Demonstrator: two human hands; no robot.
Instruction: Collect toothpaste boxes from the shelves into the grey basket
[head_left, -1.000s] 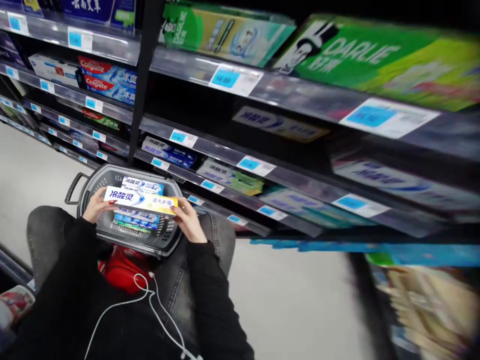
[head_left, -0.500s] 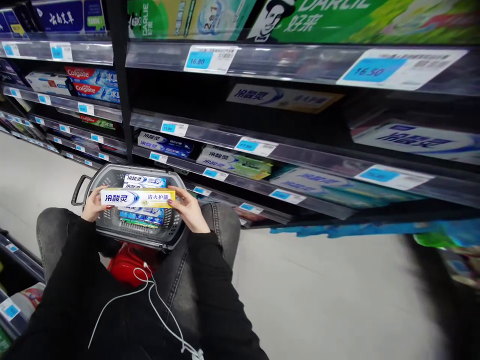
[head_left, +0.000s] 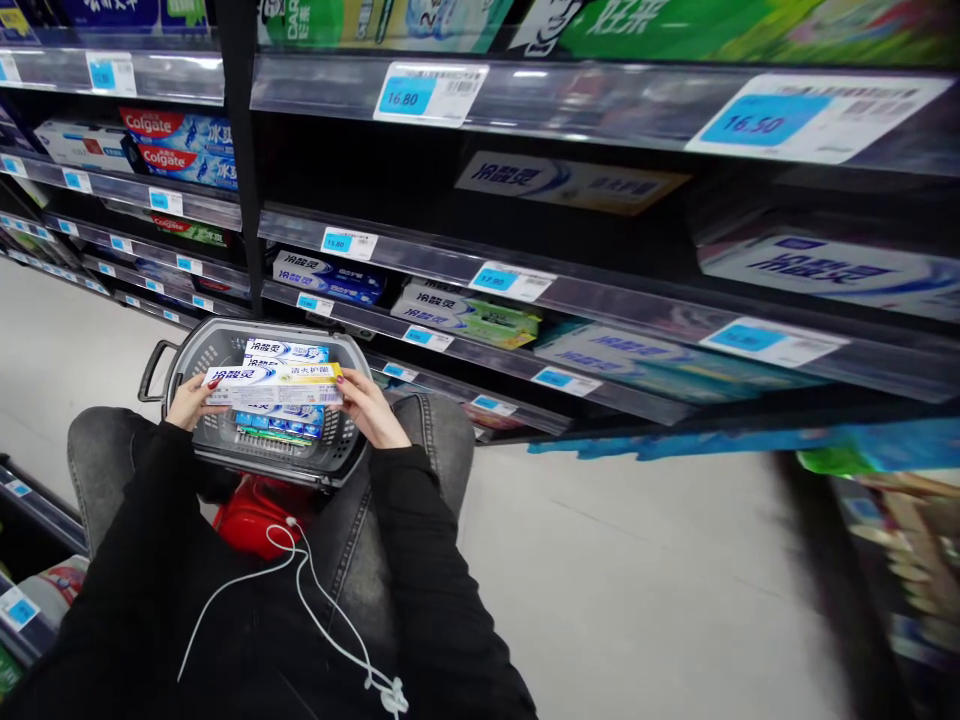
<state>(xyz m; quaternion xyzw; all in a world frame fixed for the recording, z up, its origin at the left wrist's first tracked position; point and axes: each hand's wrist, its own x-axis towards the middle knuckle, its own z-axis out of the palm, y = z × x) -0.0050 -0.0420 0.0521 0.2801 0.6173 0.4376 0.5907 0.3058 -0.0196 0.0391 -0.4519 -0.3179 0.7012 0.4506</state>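
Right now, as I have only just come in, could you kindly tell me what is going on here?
A person's left hand and right hand grip opposite ends of a white-and-yellow 冷酸灵 toothpaste box, the right at its yellow end. They hold it over a grey shopping basket, where other toothpaste boxes lie. The basket is beside store shelves stocked with more toothpaste, including red-and-blue Colgate boxes.

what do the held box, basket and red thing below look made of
Held box: likely printed card, smooth finish, judging by its crisp, straight edges.
Basket: probably grey moulded plastic, semi-gloss, given its perforated walls and rounded corners.
Red thing: glossy highlights suggest leather or a synthetic; which, I cannot tell.
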